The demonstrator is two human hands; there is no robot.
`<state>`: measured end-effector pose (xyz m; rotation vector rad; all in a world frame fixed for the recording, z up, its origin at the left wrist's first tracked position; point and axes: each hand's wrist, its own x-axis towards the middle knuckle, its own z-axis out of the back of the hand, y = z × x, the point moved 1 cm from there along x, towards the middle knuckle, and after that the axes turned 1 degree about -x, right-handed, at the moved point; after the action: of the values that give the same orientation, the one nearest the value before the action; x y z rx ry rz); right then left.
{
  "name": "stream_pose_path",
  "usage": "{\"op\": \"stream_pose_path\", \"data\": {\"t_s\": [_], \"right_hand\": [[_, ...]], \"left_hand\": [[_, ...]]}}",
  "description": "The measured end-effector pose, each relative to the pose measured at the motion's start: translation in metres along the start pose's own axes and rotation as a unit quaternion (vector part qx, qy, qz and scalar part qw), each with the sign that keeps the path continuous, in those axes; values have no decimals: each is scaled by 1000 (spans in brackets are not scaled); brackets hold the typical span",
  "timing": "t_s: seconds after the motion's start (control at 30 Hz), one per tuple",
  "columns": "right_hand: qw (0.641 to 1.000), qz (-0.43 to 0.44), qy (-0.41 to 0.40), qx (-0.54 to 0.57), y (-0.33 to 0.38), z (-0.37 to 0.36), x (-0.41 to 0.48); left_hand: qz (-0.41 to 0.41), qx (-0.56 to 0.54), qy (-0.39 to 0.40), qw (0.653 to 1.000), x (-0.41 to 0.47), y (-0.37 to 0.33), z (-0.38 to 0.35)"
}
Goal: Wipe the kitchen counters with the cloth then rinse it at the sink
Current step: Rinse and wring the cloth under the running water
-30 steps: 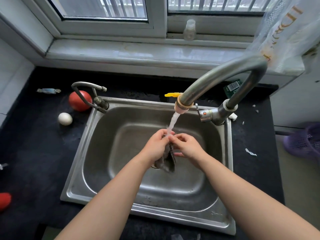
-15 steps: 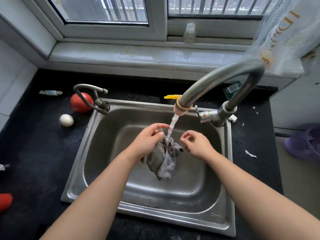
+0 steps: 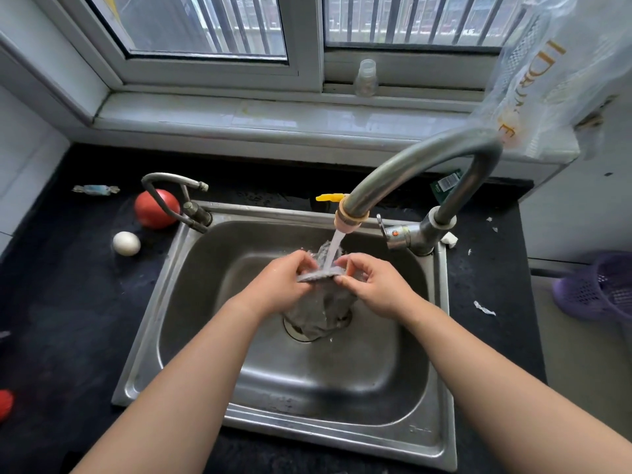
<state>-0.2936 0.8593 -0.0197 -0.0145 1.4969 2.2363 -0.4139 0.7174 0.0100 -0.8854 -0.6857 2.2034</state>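
Observation:
A wet grey cloth [image 3: 319, 307] hangs over the steel sink [image 3: 191, 302], its top edge stretched flat between my two hands. My left hand [image 3: 278, 285] pinches the cloth's left end and my right hand [image 3: 371, 285] pinches its right end. Water runs from the tall curved tap [image 3: 410, 162] straight onto the stretched edge. The cloth's lower part dangles above the drain. The black counter [image 3: 65, 319] surrounds the sink.
On the counter left of the sink lie a red tomato [image 3: 155, 208], a white egg [image 3: 126, 243] and a wrapped sweet [image 3: 95, 189]. A second small tap [image 3: 178, 196] stands at the sink's back left corner. A purple basket [image 3: 602, 285] sits right, a plastic bag [image 3: 547, 73] hangs above.
My right hand, free half a second ago, has taken hold of the cloth again. Both hands have pulled its top edge out flat under the water stream.

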Motion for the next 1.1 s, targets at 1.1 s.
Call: {"op": "stream_pose_path", "data": {"t_s": [1.1], "right_hand": [[989, -101, -53, -90, 35, -32, 7]], "left_hand": [[354, -547, -53, 757, -2, -38, -55]]}}
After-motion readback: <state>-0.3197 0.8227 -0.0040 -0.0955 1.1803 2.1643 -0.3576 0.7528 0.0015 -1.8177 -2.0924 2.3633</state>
